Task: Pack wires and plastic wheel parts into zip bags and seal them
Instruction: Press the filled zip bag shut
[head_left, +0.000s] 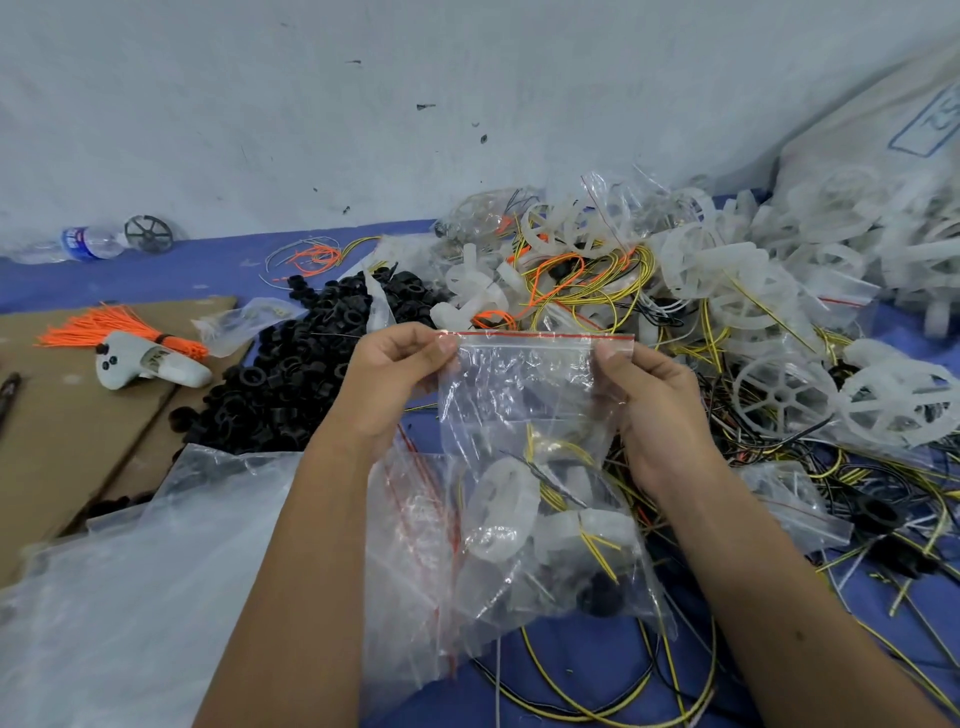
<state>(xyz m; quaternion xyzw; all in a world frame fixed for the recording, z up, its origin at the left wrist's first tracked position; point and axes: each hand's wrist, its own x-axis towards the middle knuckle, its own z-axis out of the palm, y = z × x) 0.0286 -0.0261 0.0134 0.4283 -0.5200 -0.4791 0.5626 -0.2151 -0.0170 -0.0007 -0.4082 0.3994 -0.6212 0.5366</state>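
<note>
I hold a clear zip bag (524, 410) with a red seal strip upright in front of me. My left hand (395, 384) pinches its top left corner and my right hand (649, 400) pinches the top right corner. Inside, at the bottom, lie white plastic wheel parts (511, 506), yellow wires and a black ring. Empty zip bags (415, 525) with red strips lie under it. A heap of white wheels (727, 270) mixed with yellow and orange wires (597, 286) fills the right side.
A pile of black rings (291, 364) sits left of centre. Cardboard (62, 431) at left carries orange cable ties (104, 327) and a white handheld device (150, 366). A large plastic sheet (130, 587) covers the lower left. A water bottle (78, 244) lies by the wall.
</note>
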